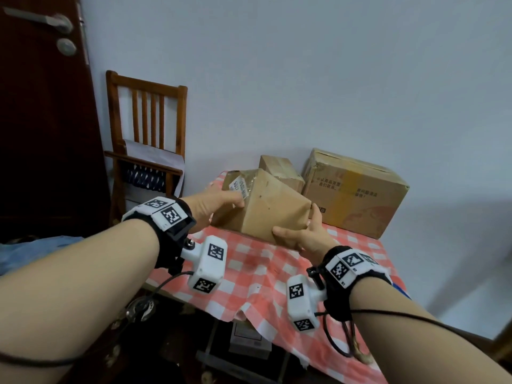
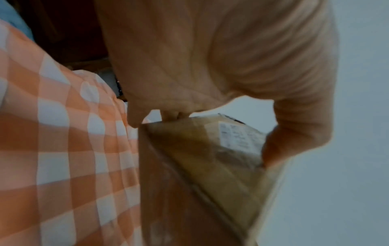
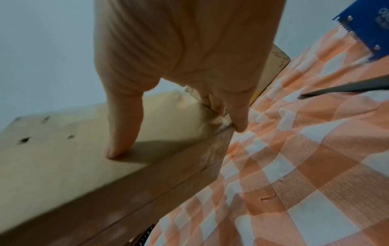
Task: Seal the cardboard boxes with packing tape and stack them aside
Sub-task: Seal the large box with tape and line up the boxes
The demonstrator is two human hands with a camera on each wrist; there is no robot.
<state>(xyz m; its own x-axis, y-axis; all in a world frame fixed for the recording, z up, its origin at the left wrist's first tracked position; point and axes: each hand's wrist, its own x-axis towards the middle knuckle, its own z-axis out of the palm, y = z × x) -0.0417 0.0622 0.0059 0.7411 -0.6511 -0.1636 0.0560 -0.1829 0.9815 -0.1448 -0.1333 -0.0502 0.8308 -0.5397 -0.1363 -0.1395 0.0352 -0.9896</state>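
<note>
Both hands hold the same small cardboard box [image 1: 260, 206], one at each end. The left hand [image 1: 210, 206] grips the far left end, where a white shipping label [image 1: 238, 187] sits under glossy tape; its thumb lies across the label and, in the left wrist view, the fingers [image 2: 134, 116] curl over the opposite edge of that end. The right hand [image 1: 302, 236] clasps the near right corner — thumb [image 3: 124, 133] pressed flat on the broad upper face, the other fingers [image 3: 238, 116] hooked round the end of the box. So each hand is closed on the cardboard, not spread.

The box is tilted, its left end higher, and it is held over the far part of a table covered with a red-and-white checked cloth [image 1: 249, 275]; whether its lower edge touches the cloth I cannot tell. Dark specks mark its upper face.

Just behind it sits a second small box [image 1: 279, 167], and to the right of that a large printed carton [image 1: 357, 192] stands against the pale wall — all three close together. In the right wrist view a blue toothed tape cutter [image 3: 366, 31] lies on the cloth at the table's right side. Left of the table stands a wooden chair [image 1: 146, 126], and beyond it a dark door [image 1: 41, 120].
</note>
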